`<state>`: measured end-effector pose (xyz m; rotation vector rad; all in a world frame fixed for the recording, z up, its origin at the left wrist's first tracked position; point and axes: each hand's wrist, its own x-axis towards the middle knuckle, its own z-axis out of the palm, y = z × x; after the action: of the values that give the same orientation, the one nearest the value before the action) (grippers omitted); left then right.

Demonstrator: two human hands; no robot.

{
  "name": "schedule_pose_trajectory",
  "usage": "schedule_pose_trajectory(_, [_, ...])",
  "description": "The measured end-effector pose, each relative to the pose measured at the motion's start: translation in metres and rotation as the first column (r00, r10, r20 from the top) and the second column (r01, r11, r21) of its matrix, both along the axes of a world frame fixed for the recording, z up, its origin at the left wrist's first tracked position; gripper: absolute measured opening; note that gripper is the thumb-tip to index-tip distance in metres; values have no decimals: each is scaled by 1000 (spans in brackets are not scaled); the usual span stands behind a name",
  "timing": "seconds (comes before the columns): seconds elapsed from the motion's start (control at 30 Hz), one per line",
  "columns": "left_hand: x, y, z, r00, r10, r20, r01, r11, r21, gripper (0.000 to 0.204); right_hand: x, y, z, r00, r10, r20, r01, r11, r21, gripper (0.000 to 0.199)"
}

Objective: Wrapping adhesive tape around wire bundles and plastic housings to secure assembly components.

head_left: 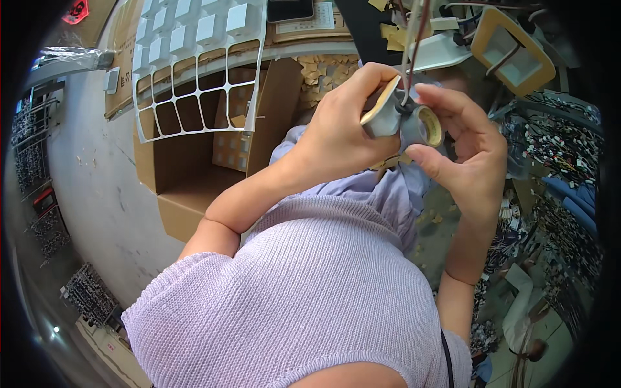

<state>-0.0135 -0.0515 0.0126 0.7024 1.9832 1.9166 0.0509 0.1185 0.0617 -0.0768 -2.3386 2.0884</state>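
Observation:
Held up in front of my chest, my left hand (pixel 346 123) is closed around a pale grey-white piece with a tan-edged face (pixel 383 116). Dark red and white wires (pixel 414 52) run up from beside it. Curled about a small grey tape roll with a yellowish core (pixel 431 127) is my right hand (pixel 466 142), thumb below and fingers above. The roll lies close against the white piece, where a dark bit of cord or tape (pixel 404 105) shows. My left fingertips are partly hidden behind the piece.
On the left, a white plastic grid sheet with square pads (pixel 187 97) overhangs an opened cardboard box (pixel 187 161). Tan scraps (pixel 326 77) lie behind my hands. A tan-bordered frame (pixel 514 52) stands at upper right, above heaps of wired parts (pixel 563 149). Another person (pixel 521 310) appears at lower right.

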Motion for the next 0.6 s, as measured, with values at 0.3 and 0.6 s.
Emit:
schedule_pose_trajectory(0.3, [6,-1,0,991,-63,-116,50,992,-113,53,-8,22,-2,954,297,-47,-279,932,229,48])
schedule_pose_trajectory(0.6, [-18,10,-33,986,93,-141,-121,971,-206,49,25,-46,30,941,333,60,-310,920,-241,113])
